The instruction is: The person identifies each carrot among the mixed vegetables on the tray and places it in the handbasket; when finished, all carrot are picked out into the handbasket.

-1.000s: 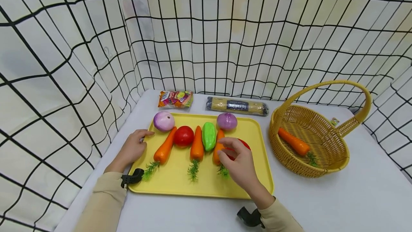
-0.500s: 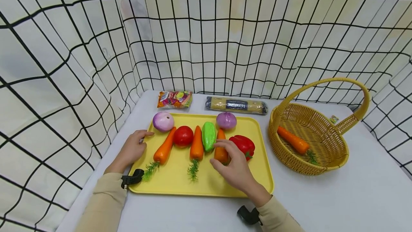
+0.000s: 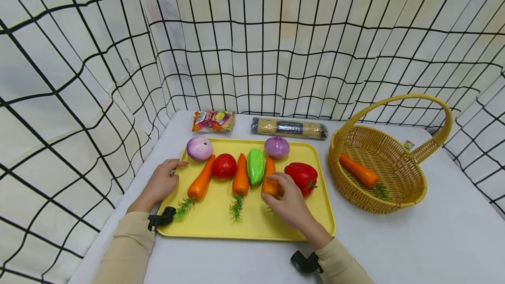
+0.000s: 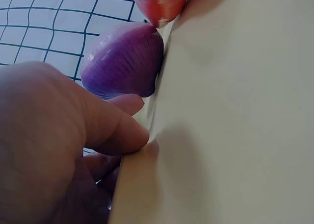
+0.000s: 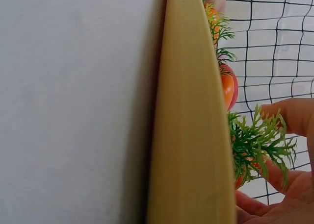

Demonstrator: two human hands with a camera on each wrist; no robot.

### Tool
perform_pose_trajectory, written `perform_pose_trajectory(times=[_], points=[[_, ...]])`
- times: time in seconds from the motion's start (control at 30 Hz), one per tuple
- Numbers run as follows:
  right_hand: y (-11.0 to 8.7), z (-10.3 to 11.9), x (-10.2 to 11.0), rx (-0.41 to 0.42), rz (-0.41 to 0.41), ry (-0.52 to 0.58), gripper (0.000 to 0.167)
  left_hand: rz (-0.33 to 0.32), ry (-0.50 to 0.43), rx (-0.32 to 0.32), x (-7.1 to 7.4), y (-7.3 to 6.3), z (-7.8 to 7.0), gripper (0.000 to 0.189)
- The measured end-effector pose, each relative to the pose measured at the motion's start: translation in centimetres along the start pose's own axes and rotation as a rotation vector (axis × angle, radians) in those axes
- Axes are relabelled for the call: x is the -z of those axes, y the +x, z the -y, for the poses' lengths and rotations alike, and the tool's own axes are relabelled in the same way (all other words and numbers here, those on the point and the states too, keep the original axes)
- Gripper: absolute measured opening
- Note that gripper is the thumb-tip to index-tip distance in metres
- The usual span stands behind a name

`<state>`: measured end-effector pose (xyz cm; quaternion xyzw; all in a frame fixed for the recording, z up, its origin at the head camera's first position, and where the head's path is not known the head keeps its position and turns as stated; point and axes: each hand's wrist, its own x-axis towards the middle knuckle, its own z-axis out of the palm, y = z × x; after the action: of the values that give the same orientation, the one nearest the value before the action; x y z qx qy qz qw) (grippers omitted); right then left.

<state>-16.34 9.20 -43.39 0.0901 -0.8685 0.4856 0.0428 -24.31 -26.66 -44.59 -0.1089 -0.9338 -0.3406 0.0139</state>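
Note:
My right hand (image 3: 291,203) is over the right part of the yellow tray (image 3: 252,227). Its thumb and fingers curl round an orange carrot (image 3: 270,186). In the right wrist view the green leaves (image 5: 257,140) of that carrot show between thumb and fingers. My left hand (image 3: 161,183) rests at the tray's left edge, and its thumb tip (image 4: 135,138) touches the rim in the left wrist view. Close to it lies a purple onion (image 3: 199,148). Also on the tray are a tomato (image 3: 224,166), a green pepper (image 3: 255,168), a red bell pepper (image 3: 301,178) and more carrots.
To the right of the tray stands a wicker basket (image 3: 343,192) with a tall handle, holding one carrot (image 3: 358,171). A colourful snack packet (image 3: 214,121) and a pasta pack (image 3: 289,127) lie behind the tray. Black netting (image 3: 268,51) surrounds the table.
My right hand first moves left off the red bell pepper, uncovering it, then comes down round the carrot beside it. My left hand stays at the tray's edge.

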Motion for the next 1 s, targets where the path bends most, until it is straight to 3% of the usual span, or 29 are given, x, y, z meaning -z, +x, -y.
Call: perform_pose_trajectory(times=[0.27, 1.0], points=[[0.22, -0.4, -0.08, -0.032, 0.027, -0.081, 0.043, -0.005, 0.011, -0.002, 0.14, 0.08, -0.14, 0.045], [-0.02, -0.39, 0.25, -0.057, -0.099, -0.188, 0.03, -0.009, 0.014, -0.012, 0.01, -0.09, -0.4, 0.046]])
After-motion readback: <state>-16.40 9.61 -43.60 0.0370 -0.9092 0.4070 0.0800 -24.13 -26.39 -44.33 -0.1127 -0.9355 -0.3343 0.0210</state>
